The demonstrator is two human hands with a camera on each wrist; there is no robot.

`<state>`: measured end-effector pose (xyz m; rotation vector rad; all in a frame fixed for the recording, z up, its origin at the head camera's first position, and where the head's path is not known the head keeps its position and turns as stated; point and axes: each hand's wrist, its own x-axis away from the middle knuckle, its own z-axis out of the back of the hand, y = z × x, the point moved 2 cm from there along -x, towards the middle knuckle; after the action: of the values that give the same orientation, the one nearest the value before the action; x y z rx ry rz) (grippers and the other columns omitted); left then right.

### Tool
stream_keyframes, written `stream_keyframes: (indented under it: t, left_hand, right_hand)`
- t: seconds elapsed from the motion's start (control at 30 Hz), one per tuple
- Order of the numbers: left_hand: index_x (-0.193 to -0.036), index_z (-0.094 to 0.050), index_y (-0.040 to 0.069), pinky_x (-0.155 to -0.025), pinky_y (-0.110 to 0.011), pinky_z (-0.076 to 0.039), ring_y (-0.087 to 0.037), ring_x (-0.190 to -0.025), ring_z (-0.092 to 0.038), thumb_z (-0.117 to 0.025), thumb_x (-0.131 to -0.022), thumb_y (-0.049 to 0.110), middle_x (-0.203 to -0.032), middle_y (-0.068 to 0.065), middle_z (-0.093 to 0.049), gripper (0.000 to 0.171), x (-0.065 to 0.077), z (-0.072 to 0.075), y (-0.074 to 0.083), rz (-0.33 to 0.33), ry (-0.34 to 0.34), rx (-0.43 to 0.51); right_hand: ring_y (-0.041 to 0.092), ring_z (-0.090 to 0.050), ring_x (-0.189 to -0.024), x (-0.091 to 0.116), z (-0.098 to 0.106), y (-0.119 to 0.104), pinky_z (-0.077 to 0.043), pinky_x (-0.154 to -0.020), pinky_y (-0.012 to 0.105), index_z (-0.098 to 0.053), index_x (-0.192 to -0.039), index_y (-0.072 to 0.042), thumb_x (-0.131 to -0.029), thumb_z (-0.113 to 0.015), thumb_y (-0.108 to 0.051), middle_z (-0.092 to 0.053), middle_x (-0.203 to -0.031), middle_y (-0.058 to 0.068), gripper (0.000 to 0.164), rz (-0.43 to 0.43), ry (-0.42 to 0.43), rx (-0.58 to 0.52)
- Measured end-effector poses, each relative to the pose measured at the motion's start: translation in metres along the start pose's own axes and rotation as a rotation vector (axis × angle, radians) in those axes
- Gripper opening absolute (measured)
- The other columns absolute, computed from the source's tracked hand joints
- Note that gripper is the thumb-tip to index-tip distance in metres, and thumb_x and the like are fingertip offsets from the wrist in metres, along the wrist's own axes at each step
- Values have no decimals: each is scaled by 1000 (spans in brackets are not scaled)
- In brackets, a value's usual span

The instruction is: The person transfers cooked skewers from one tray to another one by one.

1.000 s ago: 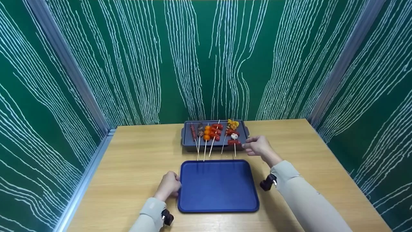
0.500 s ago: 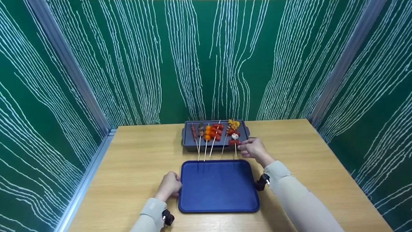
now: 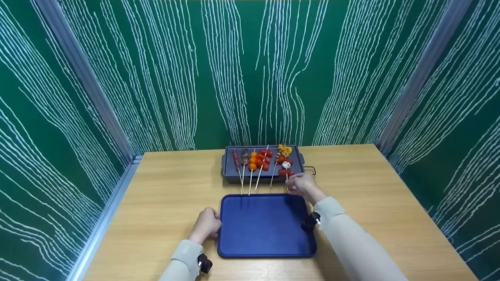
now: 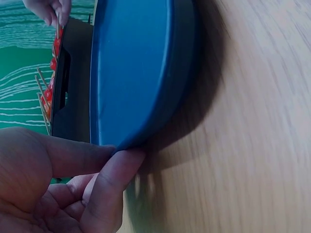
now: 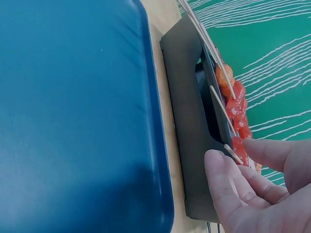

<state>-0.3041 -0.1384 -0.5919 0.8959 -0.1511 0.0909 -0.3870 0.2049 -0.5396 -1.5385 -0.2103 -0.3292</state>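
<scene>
The skewer [image 3: 285,172], with glossy red and whitish rounded pieces, lies at the right end of the dark rectangular grill [image 3: 295,162], its thin wooden stick [image 5: 232,153] passing the front edge. There the right hand [image 3: 304,183] reaches, thumb and fingertips apart beside the stick. Before the grill, the left hand [image 3: 207,223] pinches the rim of the smooth blue tray [image 3: 265,226].

Rear wall [image 3: 250,78]: deep green, streaked with wavy white lines, mostly top to bottom
Left wall [image 3: 39,136]: same green, white lines slanting down to the right
Right wall [image 3: 461,164]: also green, white lines slanting down to the left
Left post [image 3: 86,78]: grey, in the rear left corner
Right post [image 3: 417,78]: grey, in the opposite corner
Table [image 3: 156,187]: light wood grain
Side rail [image 3: 106,220]: pale grey, along the table's left edge
</scene>
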Motion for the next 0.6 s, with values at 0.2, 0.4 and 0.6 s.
stream_keyframes:
  t: [0.2, 0.4, 0.6]
  left_hand:
    - [-68, -44, 18, -41, -19, -49, -12, -53, -57, -47, -80, -9, -68, 3, -46, 30, 0, 0, -1, -13, 1, -16]
    - [-67, -43, 19, -40, -20, -48, -12, -51, -57, -46, -79, -9, -67, 3, -45, 30, -4, 1, -4, -23, -15, 14]
    - [-70, -46, 15, -43, -21, -52, -14, -54, -60, -49, -80, -11, -71, 0, -49, 28, 0, 3, 0, -2, -19, 33]
  right_hand:
    - [14, -62, -66, -3, -2, 2, -67, -66, 27, -59, -123, 15, -94, -63, 13, -62, -80, 5, 30, -13, 17, -49]
    - [15, -65, -65, -6, -4, 3, -67, -64, 26, -61, -119, 14, -92, -62, 17, -62, -77, 5, 28, -33, 33, -69]
    - [14, -65, -64, -8, -4, 3, -64, -62, 24, -62, -116, 11, -90, -61, 17, -63, -74, 4, 26, -49, 4, -62]
